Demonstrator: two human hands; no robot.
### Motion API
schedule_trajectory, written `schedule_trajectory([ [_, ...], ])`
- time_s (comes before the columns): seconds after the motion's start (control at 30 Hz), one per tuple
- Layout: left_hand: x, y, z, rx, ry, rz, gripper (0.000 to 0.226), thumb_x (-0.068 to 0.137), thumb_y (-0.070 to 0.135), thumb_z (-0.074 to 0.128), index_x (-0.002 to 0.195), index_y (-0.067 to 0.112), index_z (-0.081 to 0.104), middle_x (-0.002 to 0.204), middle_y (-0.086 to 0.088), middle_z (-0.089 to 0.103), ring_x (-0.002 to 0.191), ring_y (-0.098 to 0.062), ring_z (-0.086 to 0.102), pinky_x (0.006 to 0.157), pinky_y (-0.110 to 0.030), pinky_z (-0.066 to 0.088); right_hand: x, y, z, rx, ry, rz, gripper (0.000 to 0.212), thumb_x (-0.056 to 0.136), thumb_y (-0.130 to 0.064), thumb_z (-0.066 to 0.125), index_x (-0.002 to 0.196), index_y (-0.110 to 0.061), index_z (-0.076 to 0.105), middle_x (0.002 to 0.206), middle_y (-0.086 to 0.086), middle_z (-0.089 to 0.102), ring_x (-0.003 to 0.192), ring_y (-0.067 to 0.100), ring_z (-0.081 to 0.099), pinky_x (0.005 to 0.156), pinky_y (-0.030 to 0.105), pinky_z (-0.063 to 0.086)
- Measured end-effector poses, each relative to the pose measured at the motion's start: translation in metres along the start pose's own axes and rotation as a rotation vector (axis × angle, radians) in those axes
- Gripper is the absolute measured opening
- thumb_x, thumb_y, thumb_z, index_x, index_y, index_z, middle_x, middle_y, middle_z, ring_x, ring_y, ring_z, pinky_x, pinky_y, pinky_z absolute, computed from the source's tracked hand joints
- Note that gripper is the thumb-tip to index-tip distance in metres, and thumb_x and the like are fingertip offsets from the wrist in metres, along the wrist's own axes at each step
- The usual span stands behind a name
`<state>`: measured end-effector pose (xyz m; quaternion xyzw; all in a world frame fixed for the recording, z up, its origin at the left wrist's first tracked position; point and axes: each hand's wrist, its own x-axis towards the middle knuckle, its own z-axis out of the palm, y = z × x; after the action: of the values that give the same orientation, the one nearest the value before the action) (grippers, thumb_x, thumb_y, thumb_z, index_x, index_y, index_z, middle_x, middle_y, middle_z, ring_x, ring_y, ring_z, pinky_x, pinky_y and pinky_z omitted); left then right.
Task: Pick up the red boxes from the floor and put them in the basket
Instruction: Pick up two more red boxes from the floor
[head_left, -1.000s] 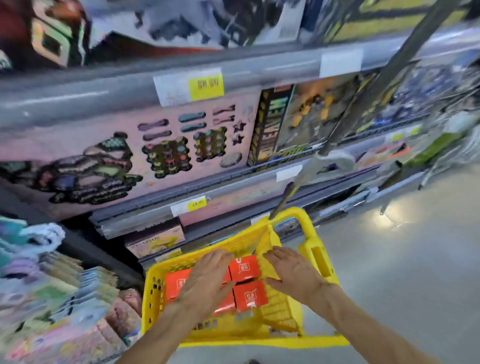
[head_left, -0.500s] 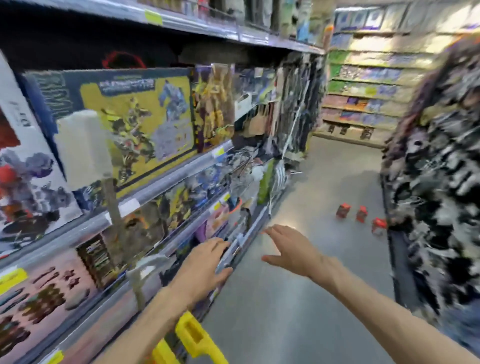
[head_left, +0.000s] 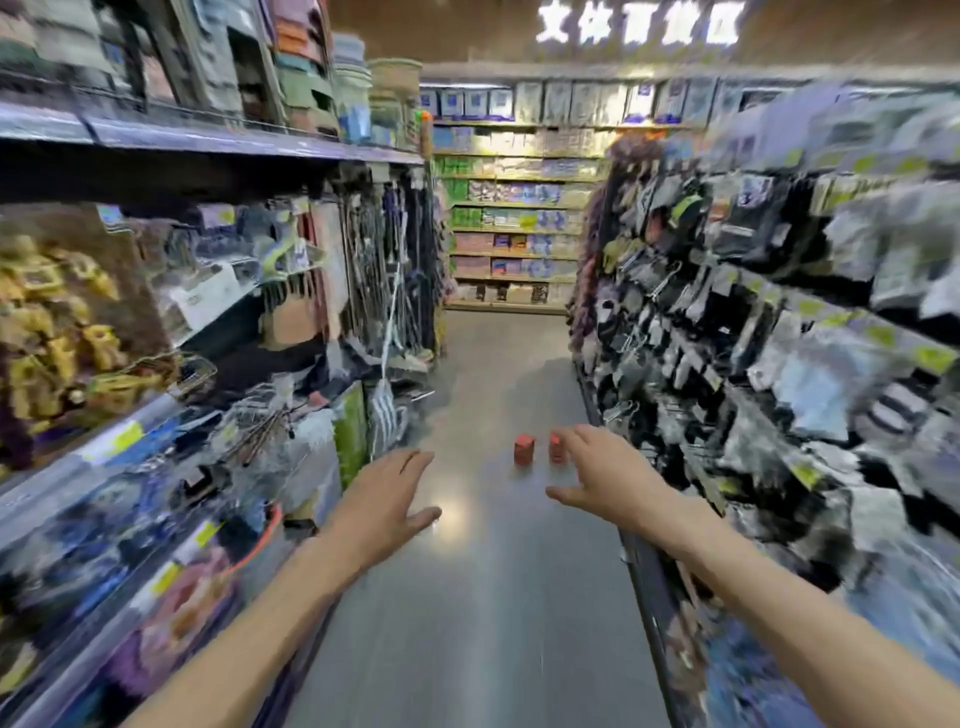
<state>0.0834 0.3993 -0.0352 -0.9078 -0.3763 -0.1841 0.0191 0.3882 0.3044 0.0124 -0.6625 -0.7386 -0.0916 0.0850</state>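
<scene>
On the floor (head_left: 483, 571), red boxes (head_left: 523, 449) stand beyond the empty right hand (head_left: 605, 480).

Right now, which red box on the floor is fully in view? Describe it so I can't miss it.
Look down the grey aisle floor between the two shelf runs, just past the outstretched hands. Two small red boxes stand there side by side; take the left red box, wholly visible, whereas its neighbour is partly hidden behind the right hand.

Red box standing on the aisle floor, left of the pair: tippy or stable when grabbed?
The red box stands upright, taller than wide, so a sideways nudge would probably topple it. Its flat faces and square edges suggest stiff carton: it shouldn't roll. It looks small, likely light. The glossy floor may let it slide if pushed low.
</scene>
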Motion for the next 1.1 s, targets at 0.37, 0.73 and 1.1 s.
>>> schedule_trajectory([
  [0.37,0.23,-0.072,0.094,-0.014,0.004,0.046,0.073,0.087,0.054,0.063,0.146,0.017,0.039,0.144,-0.003,0.046,0.132,-0.023,0.043,0.109,-0.037,0.036,0.163,0.148,0.061,-0.09,-0.04,0.096,0.093,0.081,-0.061,0.066,0.151,-0.01,0.031,0.147,0.007,0.046,0.135,0.024,0.042,0.112,0.033,0.031],
  [0.73,0.521,-0.181,0.161,-0.03,-0.021,0.083,0.075,0.089,0.06,0.056,0.148,0.019,0.033,0.148,-0.003,0.041,0.134,-0.024,0.039,0.11,-0.039,0.034,0.404,0.281,0.104,-0.164,-0.047,0.156,0.092,0.084,-0.061,0.062,0.152,-0.009,0.028,0.144,0.011,0.047,0.13,0.029,0.044,0.11,0.036,0.035],
  [1.1,0.78,-0.253,0.308,-0.044,-0.129,0.109,0.083,0.081,0.072,0.042,0.146,0.021,0.034,0.145,-0.003,0.043,0.129,-0.027,0.046,0.102,-0.047,0.043,0.606,0.47,0.209,-0.104,-0.054,0.2,0.096,0.083,-0.06,0.066,0.154,-0.009,0.024,0.147,0.01,0.043,0.135,0.028,0.041,0.113,0.035,0.032],
])
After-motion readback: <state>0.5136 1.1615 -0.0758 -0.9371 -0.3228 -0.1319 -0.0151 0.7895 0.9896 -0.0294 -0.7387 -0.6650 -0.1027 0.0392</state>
